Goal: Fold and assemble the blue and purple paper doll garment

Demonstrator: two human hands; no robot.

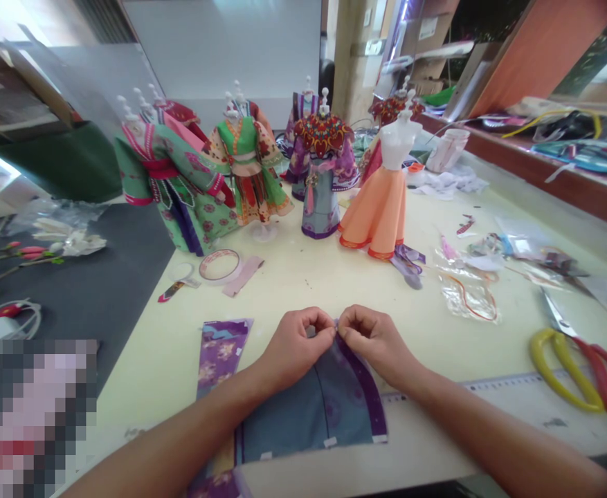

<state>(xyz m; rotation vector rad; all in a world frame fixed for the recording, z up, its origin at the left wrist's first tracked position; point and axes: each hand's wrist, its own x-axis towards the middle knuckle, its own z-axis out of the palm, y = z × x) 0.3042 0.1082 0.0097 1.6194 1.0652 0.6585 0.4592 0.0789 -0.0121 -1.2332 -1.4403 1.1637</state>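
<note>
from where i stand, the left hand (297,347) and right hand (378,344) nearly meet, fingertips pinched on the top of a blue-grey cloth (285,422) with a purple border (364,377); the cloth lies on the pale table (287,273), close to the person; should one pinch slacken or tug unevenly, the border could slip or pucker; a patterned purple strip (223,354) lies left, a ruler (495,391) and scissors (595,370) right; small costumed mannequins (241,142) stand beyond.

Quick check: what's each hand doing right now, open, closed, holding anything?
Left hand: closed, fingers pinching the blue cloth at its top edge.
Right hand: closed, pinching the same cloth, close beside the left.
</note>
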